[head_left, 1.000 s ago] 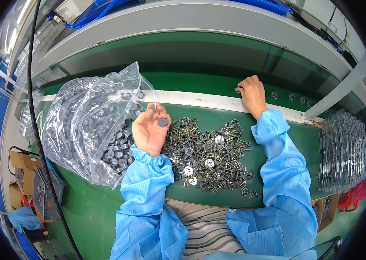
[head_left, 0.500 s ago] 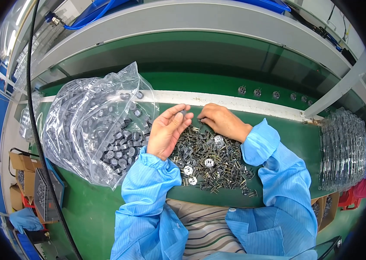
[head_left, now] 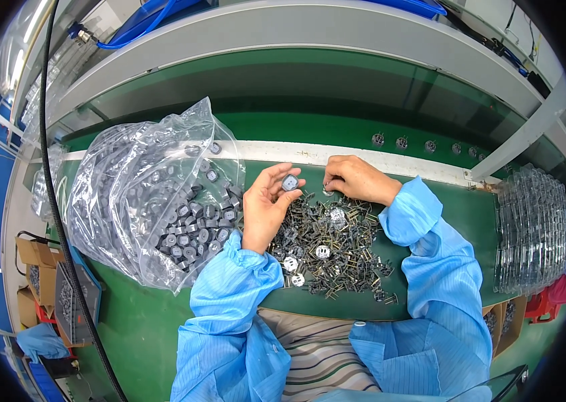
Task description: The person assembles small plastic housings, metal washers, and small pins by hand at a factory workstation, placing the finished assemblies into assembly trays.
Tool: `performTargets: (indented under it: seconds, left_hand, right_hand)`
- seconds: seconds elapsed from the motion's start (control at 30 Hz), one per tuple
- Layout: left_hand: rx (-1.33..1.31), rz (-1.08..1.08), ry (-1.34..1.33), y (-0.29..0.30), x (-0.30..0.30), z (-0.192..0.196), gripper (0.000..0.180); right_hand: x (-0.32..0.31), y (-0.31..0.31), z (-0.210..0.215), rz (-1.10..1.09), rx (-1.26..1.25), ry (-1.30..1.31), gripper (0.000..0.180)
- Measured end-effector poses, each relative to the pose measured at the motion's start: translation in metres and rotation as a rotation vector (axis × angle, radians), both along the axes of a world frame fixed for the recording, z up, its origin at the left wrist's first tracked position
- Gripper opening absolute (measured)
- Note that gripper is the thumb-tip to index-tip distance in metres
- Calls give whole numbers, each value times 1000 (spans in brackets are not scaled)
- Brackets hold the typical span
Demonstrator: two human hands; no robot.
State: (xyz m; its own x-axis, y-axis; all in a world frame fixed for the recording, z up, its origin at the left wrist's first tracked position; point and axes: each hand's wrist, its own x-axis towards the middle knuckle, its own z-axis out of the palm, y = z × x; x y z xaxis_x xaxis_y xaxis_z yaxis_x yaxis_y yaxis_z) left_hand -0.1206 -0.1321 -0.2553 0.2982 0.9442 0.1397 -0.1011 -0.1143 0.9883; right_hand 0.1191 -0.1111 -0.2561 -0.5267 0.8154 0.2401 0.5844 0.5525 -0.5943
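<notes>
My left hand [head_left: 268, 206] holds a small grey plastic housing [head_left: 290, 182] between thumb and fingers, its face with slots turned up. Just to the right, my right hand [head_left: 358, 179] is closed in a pinch; a tiny light bit shows at the fingertips, too small to name. Below both hands lies a heap of small dark parts with metal pins [head_left: 336, 258]. Several pale round discs with slots [head_left: 323, 252] rest on that heap. Left of my left hand, a clear plastic bag [head_left: 122, 194] lies with its mouth spilling many grey housings [head_left: 189, 234].
Beyond a white rail [head_left: 283, 151], several assembled pieces [head_left: 401, 143] stand in a row on the green belt. Stacked clear plastic trays [head_left: 531, 231] sit at the right. A black cable [head_left: 62, 228] hangs down at the left, near cardboard boxes [head_left: 38, 271].
My left hand has turned, so the grey housing's face now shows upward. My right hand has shifted slightly right, still pinching. The pieces on the belt have moved a little to the right.
</notes>
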Motion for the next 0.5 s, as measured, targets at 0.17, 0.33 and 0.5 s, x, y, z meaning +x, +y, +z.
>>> performTargets:
  seconds: [0.17, 0.33, 0.5]
  left_hand:
    - [132, -17, 162, -3, 1, -1, 45]
    - [183, -69, 159, -6, 4, -4, 48]
    - [194, -94, 196, -10, 8, -2, 56]
  right_hand:
    - [-12, -11, 22, -113, -275, 360, 12]
    - [-32, -22, 25, -23, 80, 454, 12]
    - [-35, -25, 19, -63, 139, 373, 14]
